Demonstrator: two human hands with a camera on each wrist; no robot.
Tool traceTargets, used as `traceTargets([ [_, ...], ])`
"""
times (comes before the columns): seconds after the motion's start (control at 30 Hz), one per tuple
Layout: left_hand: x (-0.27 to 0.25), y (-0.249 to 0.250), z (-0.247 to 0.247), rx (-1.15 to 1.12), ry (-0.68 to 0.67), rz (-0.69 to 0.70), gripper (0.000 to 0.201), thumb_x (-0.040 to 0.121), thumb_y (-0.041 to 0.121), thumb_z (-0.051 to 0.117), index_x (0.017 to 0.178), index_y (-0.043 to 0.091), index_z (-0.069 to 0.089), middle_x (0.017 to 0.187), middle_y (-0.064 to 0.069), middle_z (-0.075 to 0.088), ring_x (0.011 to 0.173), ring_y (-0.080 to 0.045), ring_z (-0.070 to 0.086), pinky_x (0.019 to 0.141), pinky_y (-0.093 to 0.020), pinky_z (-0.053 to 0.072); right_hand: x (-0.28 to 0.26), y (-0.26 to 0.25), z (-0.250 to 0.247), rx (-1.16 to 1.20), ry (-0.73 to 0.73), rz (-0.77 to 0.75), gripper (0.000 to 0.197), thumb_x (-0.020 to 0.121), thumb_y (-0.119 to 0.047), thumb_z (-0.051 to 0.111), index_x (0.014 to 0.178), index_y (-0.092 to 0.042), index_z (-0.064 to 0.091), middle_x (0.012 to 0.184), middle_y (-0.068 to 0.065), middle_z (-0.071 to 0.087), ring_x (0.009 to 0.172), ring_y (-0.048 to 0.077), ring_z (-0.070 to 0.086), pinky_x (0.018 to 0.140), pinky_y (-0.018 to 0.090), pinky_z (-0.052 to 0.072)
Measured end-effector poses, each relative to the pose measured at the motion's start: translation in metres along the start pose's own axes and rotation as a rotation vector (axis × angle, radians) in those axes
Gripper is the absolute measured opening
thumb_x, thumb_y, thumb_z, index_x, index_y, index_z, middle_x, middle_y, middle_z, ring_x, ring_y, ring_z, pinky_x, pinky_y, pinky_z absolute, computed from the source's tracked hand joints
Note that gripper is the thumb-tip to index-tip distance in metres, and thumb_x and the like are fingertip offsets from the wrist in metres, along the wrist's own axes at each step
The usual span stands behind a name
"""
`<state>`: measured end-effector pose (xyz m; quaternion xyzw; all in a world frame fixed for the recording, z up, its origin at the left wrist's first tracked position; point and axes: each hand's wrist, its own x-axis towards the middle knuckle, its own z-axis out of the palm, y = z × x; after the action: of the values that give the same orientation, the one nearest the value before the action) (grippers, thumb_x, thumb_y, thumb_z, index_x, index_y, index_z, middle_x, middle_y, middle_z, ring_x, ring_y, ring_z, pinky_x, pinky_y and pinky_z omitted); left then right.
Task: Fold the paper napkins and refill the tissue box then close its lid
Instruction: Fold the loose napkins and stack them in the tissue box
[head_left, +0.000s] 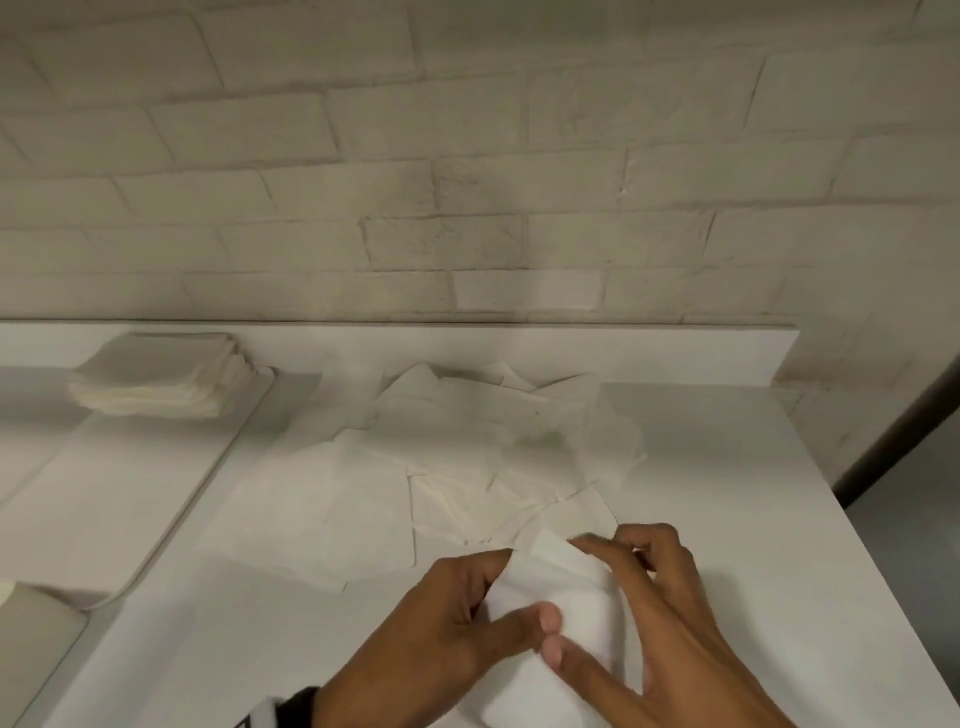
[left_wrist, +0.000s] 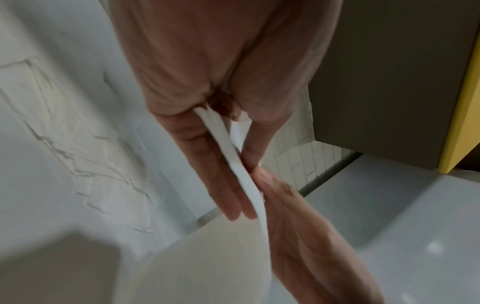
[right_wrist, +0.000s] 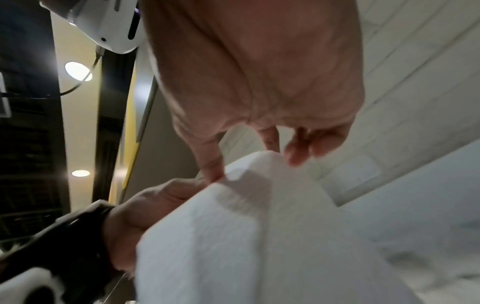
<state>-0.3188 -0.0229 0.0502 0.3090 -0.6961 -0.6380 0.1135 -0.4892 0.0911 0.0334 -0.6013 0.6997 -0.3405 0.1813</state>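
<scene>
From the head view we see both wrists cut off by the bottom edge, and the lower part of the napkin (head_left: 561, 613) we hold is covered by our own fingers. Our left hand (head_left: 447, 618) grips its left side, thumb on top and fingers curled under. Our right hand (head_left: 644, 613) pinches the right side, thumb meeting the left thumb near the middle. The two hands are close together on the one napkin, just above the white counter (head_left: 753, 493). Beyond them lies a loose heap of unfolded napkins (head_left: 467, 441), and a folded stack (head_left: 156, 379) sits on a tray (head_left: 130, 499) at far left. We cannot make out a tissue box with any certainty here.

The left wrist view is blurred. The left hand (left_wrist: 207, 127) has the napkin edge (left_wrist: 233, 164) clamped between thumb and nearly straight fingers, while the right hand (left_wrist: 291, 216) comes up from below to meet it. A pale curved shape at the bottom is too soft to identify.

In the right wrist view the right hand (right_wrist: 259, 102) pinches the napkin's top edge (right_wrist: 246, 205) with loosely bent fingers; the napkin fills the lower frame and hides most of the left hand (right_wrist: 145, 216).
</scene>
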Motion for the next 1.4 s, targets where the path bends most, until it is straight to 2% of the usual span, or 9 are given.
traceTargets([
  [0.13,0.0,0.01,-0.012,-0.074,-0.019,-0.002,0.016,0.086,0.03,0.08,0.09,0.016,0.073,0.089,-0.003,0.077,0.083,-0.016,0.071,0.074,-0.025,0.052,0.005,-0.002,-0.015,0.608,-0.433,0.145,0.048,0.088,-0.046,0.066,0.134,-0.039,0.052,0.131,-0.019,0.061,0.123,-0.001,0.056,0.106,0.025,0.044],
  [0.27,0.012,-0.004,-0.047,0.142,0.049,-0.076,0.033,0.083,0.054,0.072,0.093,0.023,0.068,0.085,0.005,0.072,0.077,-0.011,0.069,0.071,-0.029,0.056,0.002,0.007,-0.012,0.665,-0.221,0.248,0.03,0.082,-0.034,0.067,0.111,-0.04,0.071,0.109,-0.015,0.074,0.109,0.0,0.066,0.092,0.014,0.049],
  [0.4,0.026,-0.054,-0.092,1.27,0.179,-0.128,0.037,0.093,0.05,0.061,0.123,0.029,0.055,0.118,0.013,0.063,0.105,-0.01,0.063,0.081,-0.025,0.049,-0.005,0.017,-0.019,0.604,-0.162,0.294,0.025,0.086,-0.037,0.058,0.108,-0.039,0.071,0.104,-0.019,0.074,0.103,-0.005,0.066,0.087,0.012,0.049],
  [0.6,0.026,-0.097,-0.101,1.542,0.128,0.001,0.034,0.053,0.022,0.093,0.072,0.026,0.065,0.066,0.011,0.062,0.055,-0.012,0.058,0.047,-0.026,0.047,-0.007,0.016,-0.02,0.643,-0.108,0.26,0.025,0.083,-0.033,0.063,0.104,-0.042,0.073,0.099,-0.012,0.076,0.096,0.001,0.07,0.077,0.007,0.047],
  [0.77,0.018,-0.037,-0.08,0.998,0.299,0.014,0.022,0.097,0.019,0.059,0.083,0.029,0.044,0.065,0.011,0.049,0.056,-0.011,0.045,0.052,-0.019,0.033,0.002,0.006,-0.026,0.537,-0.207,0.003,0.021,0.085,-0.034,0.071,0.102,-0.047,0.073,0.11,-0.02,0.069,0.109,-0.002,0.063,0.089,0.012,0.045],
  [0.87,0.006,0.014,-0.063,0.493,0.175,0.0,0.022,0.101,0.014,0.049,0.081,0.023,0.052,0.069,0.006,0.057,0.062,-0.007,0.049,0.061,-0.024,0.039,0.013,0.003,-0.022,0.358,-0.202,-0.101,0.014,0.085,-0.051,0.07,0.089,-0.038,0.073,0.104,-0.011,0.059,0.1,0.01,0.06,0.088,0.025,0.046],
  [0.97,-0.002,0.047,-0.045,0.174,-0.015,-0.059,0.015,0.093,0.018,0.048,0.086,0.01,0.059,0.079,0.001,0.059,0.076,-0.017,0.053,0.071,-0.028,0.039,0.026,-0.003,-0.015,0.273,-0.133,-0.152,0.022,0.082,-0.058,0.067,0.095,-0.041,0.072,0.127,-0.018,0.051,0.124,0.006,0.048,0.101,0.014,0.033],
  [1.1,-0.004,0.053,-0.038,-0.103,-0.013,-0.105,0.015,0.1,0.006,0.049,0.092,0.002,0.061,0.088,-0.006,0.063,0.083,-0.015,0.059,0.071,-0.017,0.047,0.033,-0.016,-0.01,0.603,-0.201,-0.056,0.019,0.084,-0.04,0.071,0.101,-0.032,0.074,0.126,-0.013,0.064,0.119,0.005,0.06,0.098,0.018,0.043],
  [1.4,-0.028,0.037,-0.028,-0.579,0.253,-0.099,0.045,0.093,0.049,0.058,0.125,0.019,0.071,0.116,-0.011,0.074,0.103,-0.021,0.07,0.084,-0.03,0.056,0.022,-0.019,0.011,0.863,-0.033,0.292,0.02,0.082,-0.03,0.066,0.099,-0.022,0.073,0.096,-0.001,0.077,0.091,0.017,0.074,0.079,0.03,0.056],
])
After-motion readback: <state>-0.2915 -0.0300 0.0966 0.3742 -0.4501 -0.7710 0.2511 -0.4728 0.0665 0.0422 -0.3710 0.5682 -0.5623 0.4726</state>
